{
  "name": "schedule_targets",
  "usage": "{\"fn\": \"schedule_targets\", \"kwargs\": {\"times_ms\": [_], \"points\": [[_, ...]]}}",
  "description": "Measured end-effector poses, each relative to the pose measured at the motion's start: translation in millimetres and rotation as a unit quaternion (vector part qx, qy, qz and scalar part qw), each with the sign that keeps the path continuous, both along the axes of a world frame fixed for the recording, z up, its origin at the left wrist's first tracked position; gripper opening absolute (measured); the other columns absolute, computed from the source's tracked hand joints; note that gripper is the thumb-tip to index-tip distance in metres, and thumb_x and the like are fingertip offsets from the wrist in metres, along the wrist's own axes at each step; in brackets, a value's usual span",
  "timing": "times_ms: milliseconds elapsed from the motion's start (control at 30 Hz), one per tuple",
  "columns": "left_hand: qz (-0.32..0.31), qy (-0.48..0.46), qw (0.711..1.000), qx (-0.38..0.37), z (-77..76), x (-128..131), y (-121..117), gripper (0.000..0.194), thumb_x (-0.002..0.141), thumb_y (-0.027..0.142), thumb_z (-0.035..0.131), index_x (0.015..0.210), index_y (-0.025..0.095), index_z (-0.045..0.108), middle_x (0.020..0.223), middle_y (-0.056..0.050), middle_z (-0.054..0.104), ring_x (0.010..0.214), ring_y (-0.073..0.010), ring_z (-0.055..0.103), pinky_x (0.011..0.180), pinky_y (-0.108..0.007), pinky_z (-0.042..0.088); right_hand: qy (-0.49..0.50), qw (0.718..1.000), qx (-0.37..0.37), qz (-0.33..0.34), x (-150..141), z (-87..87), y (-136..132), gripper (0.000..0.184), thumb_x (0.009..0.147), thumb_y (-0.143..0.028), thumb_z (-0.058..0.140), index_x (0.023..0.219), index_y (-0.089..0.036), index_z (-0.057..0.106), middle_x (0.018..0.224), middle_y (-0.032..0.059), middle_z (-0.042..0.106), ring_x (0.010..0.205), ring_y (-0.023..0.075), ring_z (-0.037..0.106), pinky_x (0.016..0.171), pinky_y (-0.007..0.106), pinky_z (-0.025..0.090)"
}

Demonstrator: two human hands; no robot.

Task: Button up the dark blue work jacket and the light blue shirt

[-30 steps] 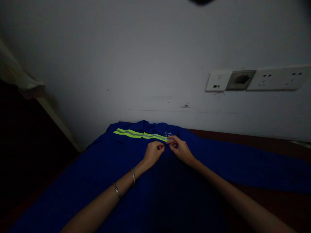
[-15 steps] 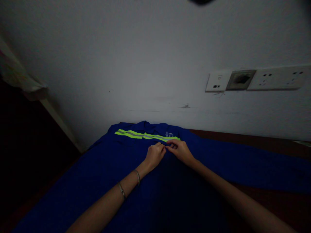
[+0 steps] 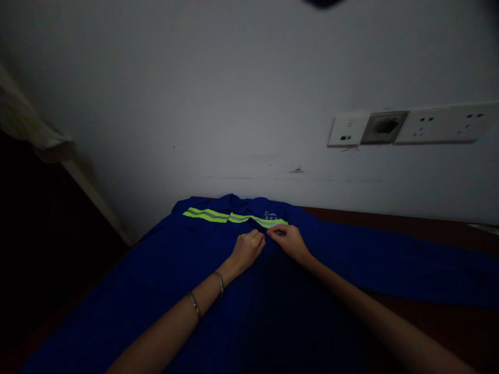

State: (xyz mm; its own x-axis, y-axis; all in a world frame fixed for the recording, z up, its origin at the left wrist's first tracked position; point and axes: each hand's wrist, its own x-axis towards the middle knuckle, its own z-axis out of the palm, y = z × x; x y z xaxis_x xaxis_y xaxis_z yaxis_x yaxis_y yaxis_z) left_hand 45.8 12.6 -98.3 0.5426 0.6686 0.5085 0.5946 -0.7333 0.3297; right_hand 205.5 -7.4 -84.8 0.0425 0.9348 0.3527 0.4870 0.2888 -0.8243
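A blue work jacket point(image 3: 202, 249) lies spread out, with a yellow-green and grey reflective stripe point(image 3: 206, 214) across its chest and small white lettering above the stripe's right part. My left hand point(image 3: 248, 248) is closed on the jacket's front just below the stripe, fingertips pinched on the cloth. Close beside it, my right hand point(image 3: 288, 240) pinches the fabric at the stripe's right lower edge. A small gap separates the two sets of fingertips. Whether a button or other fastener sits between them is hidden. Two bracelets circle my left wrist.
Dark reddish-brown tabletop point(image 3: 429, 221) shows around the jacket. Behind it rises a white wall point(image 3: 234, 104) with a row of sockets point(image 3: 436, 124) at right. Patterned cloth point(image 3: 27, 122) hangs at far left. One sleeve point(image 3: 409, 259) stretches to the right.
My right fingertips have closed together and shifted up slightly, a little away from my left hand. The cloth by the stripe bunches up a bit more.
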Motion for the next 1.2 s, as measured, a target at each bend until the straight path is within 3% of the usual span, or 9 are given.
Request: {"fn": "schedule_targets", "kwargs": {"times_ms": [233,500,800,1200], "points": [[-0.018,0.018,0.998,0.053,-4.3,-2,2,0.022,0.085,0.02,0.041,0.077,0.014,0.061,0.071,-0.007,0.057,0.063,-0.0131,0.053,0.06,-0.022,0.038,0.126,0.991,-0.046,0.001,4,-6.7,6,0.016,0.064,-0.03,0.061,0.067,-0.014,0.066,0.07,0.0042,0.068,0.069,0.0185,0.063,0.068,0.029,0.049],[-0.016,0.027,0.991,0.13,-7.4,-2,4,0.021,0.085,0.017,0.041,0.078,0.012,0.061,0.067,-0.004,0.057,0.06,-0.011,0.054,0.056,-0.02,0.041,0.132,0.989,-0.061,-0.015,4,-1.5,5,0.021,0.062,-0.033,0.063,0.067,-0.013,0.067,0.071,0.0049,0.068,0.072,0.0191,0.063,0.072,0.03,0.047],[-0.015,0.025,0.99,0.139,-8.5,-3,4,0.021,0.085,0.017,0.041,0.078,0.012,0.06,0.067,-0.004,0.057,0.058,-0.0099,0.054,0.055,-0.019,0.041,0.193,0.977,-0.089,-0.033,5,-1.3,8,0.023,0.057,-0.033,0.066,0.067,-0.013,0.066,0.074,0.0064,0.069,0.075,0.0206,0.062,0.074,0.032,0.046],[-0.02,0.036,0.992,0.115,-8.2,-3,3,0.023,0.086,0.019,0.04,0.083,0.013,0.061,0.07,-0.004,0.057,0.062,-0.0108,0.055,0.058,-0.02,0.042,0.221,0.964,-0.134,-0.067,10,2.1,6,0.027,0.056,-0.034,0.066,0.07,-0.011,0.066,0.064,0.003,0.064,0.058,0.0134,0.056,0.052,0.023,0.041]]}}
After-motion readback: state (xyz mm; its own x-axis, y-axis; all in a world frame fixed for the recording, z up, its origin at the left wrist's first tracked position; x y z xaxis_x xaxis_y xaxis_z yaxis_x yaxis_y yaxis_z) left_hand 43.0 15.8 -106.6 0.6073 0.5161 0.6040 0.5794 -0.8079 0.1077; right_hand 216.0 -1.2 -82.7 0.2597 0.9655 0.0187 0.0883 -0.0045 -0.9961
